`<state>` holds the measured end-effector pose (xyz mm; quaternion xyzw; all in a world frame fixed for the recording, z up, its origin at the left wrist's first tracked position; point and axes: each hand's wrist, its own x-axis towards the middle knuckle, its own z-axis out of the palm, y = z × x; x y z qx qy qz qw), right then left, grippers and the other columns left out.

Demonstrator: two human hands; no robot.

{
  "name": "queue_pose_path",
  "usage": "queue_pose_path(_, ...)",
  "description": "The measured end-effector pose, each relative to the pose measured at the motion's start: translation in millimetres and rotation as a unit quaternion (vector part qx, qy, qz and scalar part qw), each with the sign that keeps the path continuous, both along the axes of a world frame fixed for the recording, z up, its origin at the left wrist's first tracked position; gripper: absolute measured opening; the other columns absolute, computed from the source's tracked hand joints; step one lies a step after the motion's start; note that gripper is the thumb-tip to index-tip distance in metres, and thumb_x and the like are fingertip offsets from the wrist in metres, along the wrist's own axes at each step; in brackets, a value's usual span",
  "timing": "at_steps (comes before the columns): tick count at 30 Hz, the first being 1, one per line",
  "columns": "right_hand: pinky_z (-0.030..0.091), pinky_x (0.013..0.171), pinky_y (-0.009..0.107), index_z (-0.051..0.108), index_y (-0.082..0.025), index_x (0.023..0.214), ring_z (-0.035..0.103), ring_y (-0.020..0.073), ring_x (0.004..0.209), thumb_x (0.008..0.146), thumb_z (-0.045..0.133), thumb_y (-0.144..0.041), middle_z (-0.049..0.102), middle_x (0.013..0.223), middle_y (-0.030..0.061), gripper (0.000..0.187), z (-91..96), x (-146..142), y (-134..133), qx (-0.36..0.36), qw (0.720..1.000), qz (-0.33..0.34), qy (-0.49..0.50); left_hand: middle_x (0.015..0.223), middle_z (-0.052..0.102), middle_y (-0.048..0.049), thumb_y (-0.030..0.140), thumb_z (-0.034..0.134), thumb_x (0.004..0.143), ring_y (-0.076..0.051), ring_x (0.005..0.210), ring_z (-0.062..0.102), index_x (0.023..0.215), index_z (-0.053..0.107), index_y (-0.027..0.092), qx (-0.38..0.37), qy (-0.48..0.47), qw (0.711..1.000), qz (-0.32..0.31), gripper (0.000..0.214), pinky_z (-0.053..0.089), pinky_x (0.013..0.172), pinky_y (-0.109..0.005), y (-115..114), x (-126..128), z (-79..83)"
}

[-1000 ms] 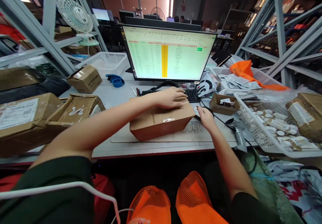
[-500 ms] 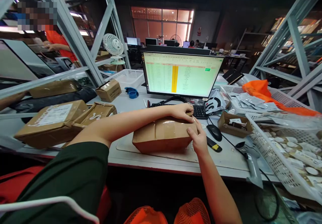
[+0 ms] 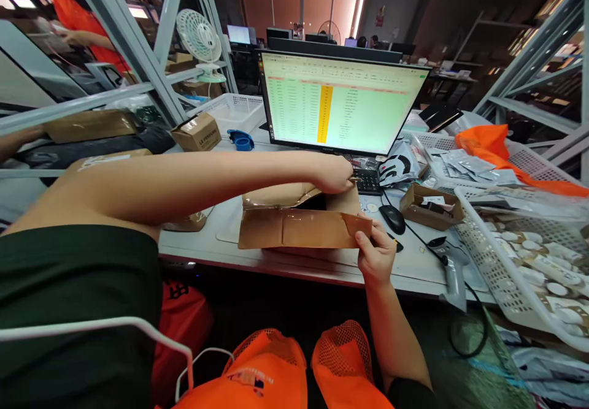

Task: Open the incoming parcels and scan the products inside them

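Note:
A brown cardboard box [image 3: 306,228] sits on the desk before me, its top parted and its dark inside partly showing. My right hand [image 3: 377,249] pinches the near flap at its right end, thumb on the outer face. My left hand [image 3: 335,174] reaches across above the box, fingers curled closed at the far right corner against the cardboard. The left forearm covers much of the far flap. Shiny clear tape runs along the flap edges. What lies inside the box cannot be made out.
Behind the box stand a monitor [image 3: 343,105] and keyboard [image 3: 368,182]. To the right are a mouse [image 3: 392,219], a small open carton [image 3: 430,210], a scanner [image 3: 454,274] and a white basket [image 3: 501,268]. A small box [image 3: 197,132] and blue tape dispenser [image 3: 242,140] are left.
The box top has come open. My right hand has drawn the near flap toward me, while the left hand stays at the far corner. The view has tilted down.

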<state>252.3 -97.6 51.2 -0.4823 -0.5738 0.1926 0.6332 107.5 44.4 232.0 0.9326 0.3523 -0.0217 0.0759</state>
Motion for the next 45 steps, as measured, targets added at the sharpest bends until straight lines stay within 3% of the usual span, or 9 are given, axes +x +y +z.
queue_pose_path(3,0.047,0.116,0.059,0.082,-0.025,0.103,0.066,0.0351,0.126,0.091,0.066,-0.047,0.076,0.114,0.0116,0.03,0.4,-1,-6,0.02,1.0,-0.016,-0.001,0.089,0.074,-0.0134,0.034,0.055,0.09,-0.026,0.074,0.06,0.1,0.081,0.018,0.012,-0.051,0.999,0.002,0.032,0.047,0.078,-0.037,-7,-5,-3.6)
queue_pose_path(11,0.049,0.114,0.061,0.082,-0.025,0.096,0.069,0.0353,0.12,0.091,0.062,-0.046,0.076,0.105,0.0119,0.029,-9.2,2,-24,0.038,0.999,-0.036,-0.009,0.084,0.072,-0.0104,0.053,0.047,0.096,-0.02,0.072,0.061,0.093,0.077,0.014,-0.168,-0.115,0.976,0.082,0.049,0.044,0.067,-0.031,20,-20,11.6)
queue_pose_path(19,0.06,0.083,0.037,0.065,-0.02,0.113,0.073,0.0235,0.094,0.089,0.066,-0.038,0.075,0.11,0.0088,0.03,46.2,21,1,-0.094,0.99,0.077,-0.075,0.122,0.072,-0.0121,0.025,0.063,0.083,-0.027,0.101,0.066,0.133,0.064,0.02,0.024,0.004,0.999,0.042,0.051,0.051,0.085,-0.033,-29,-61,-22.2)
queue_pose_path(22,0.057,0.08,0.037,0.06,-0.021,0.126,0.071,0.0244,0.091,0.084,0.065,-0.032,0.074,0.11,0.0087,0.043,88.6,12,12,-0.153,0.943,0.098,-0.28,0.119,0.072,-0.0149,0.023,0.059,0.086,-0.03,0.099,0.068,0.135,0.063,0.018,0.037,0.07,0.993,0.084,0.05,0.052,0.082,-0.035,-36,-72,-27.6)
queue_pose_path(25,0.049,0.099,0.049,0.067,-0.017,0.119,0.065,0.035,0.112,0.085,0.069,-0.043,0.073,0.118,0.0159,0.042,126.4,-20,24,-0.119,0.821,0.076,-0.554,0.112,0.075,-0.0146,0.022,0.059,0.088,-0.031,0.094,0.069,0.134,0.067,0.02,0.048,0.111,0.989,0.089,0.047,0.051,0.081,-0.036,-37,-66,-25.8)
queue_pose_path(28,0.047,0.1,0.048,0.071,-0.013,0.106,0.065,0.0379,0.113,0.084,0.071,-0.063,0.074,0.115,0.0193,0.054,144.0,-54,32,-0.12,0.734,0.122,-0.658,0.112,0.075,-0.0173,0.02,0.064,0.084,-0.034,0.094,0.068,0.133,0.07,0.017,0.048,0.159,0.982,0.083,0.049,0.051,0.083,-0.039,-36,-56,-20.7)
queue_pose_path(37,0.042,0.062,0.035,0.064,-0.016,0.103,0.072,0.0329,0.088,0.082,0.073,-0.072,0.076,0.098,0.0158,0.06,135.0,-70,-10,-0.138,0.739,0.049,-0.657,0.092,0.074,-0.0104,0.007,0.068,0.074,-0.028,0.096,0.065,0.094,0.08,0.012,-0.054,0.172,0.984,-0.007,0.024,0.049,0.092,-0.037,-54,-44,1.8)
queue_pose_path(42,0.032,0.057,0.034,0.059,-0.018,0.091,0.067,0.0261,0.075,0.088,0.073,-0.065,0.069,0.081,0.0092,0.049,123.3,-68,-39,0.006,0.734,-0.002,-0.679,0.084,0.072,-0.0075,0.01,0.061,0.084,-0.022,0.098,0.066,0.081,0.074,0.005,-0.047,0.074,0.993,0.082,0.015,0.048,0.099,-0.034,-48,-45,12.1)
queue_pose_path(45,0.03,0.058,0.035,0.055,-0.02,0.08,0.057,0.021,0.064,0.095,0.071,-0.038,0.06,0.072,0.0044,0.028,118.2,-61,-62,0.142,0.717,-0.026,-0.682,0.083,0.071,-0.0035,0.017,0.05,0.094,-0.017,0.097,0.068,0.08,0.073,0.002,-0.072,0.019,0.993,0.095,0.031,0.047,0.099,-0.033,-25,-61,26.6)
